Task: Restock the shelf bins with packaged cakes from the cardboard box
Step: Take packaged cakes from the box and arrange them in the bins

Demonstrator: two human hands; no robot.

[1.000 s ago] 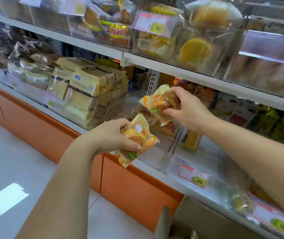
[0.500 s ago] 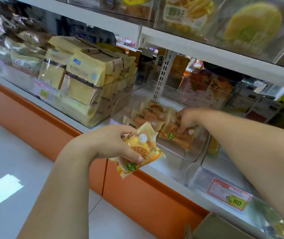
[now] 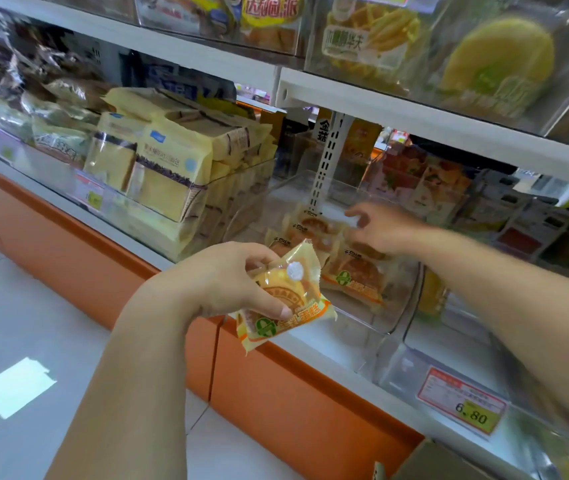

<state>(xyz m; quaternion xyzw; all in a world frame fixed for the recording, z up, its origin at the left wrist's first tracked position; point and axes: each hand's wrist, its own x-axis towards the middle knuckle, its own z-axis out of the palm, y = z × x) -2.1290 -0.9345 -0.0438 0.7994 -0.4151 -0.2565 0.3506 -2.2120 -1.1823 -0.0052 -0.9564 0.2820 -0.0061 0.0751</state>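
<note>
Over the clear bin (image 3: 394, 318), reaching with right grip (image 3: 385, 230) spread and empty above stocked cakes (image 3: 357, 278); clutching one more packaged cake (image 3: 288, 308) in left grip (image 3: 224, 278). Judged partway through filling.

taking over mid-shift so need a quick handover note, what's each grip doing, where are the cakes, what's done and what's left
Now: the left grip holds one packaged cake; the right grip is open above the binned cakes.
Done: several cakes lie in the clear bin.
Left: put the held cake in that bin, then probably fetch more from the cardboard box at the bottom edge.
</note>
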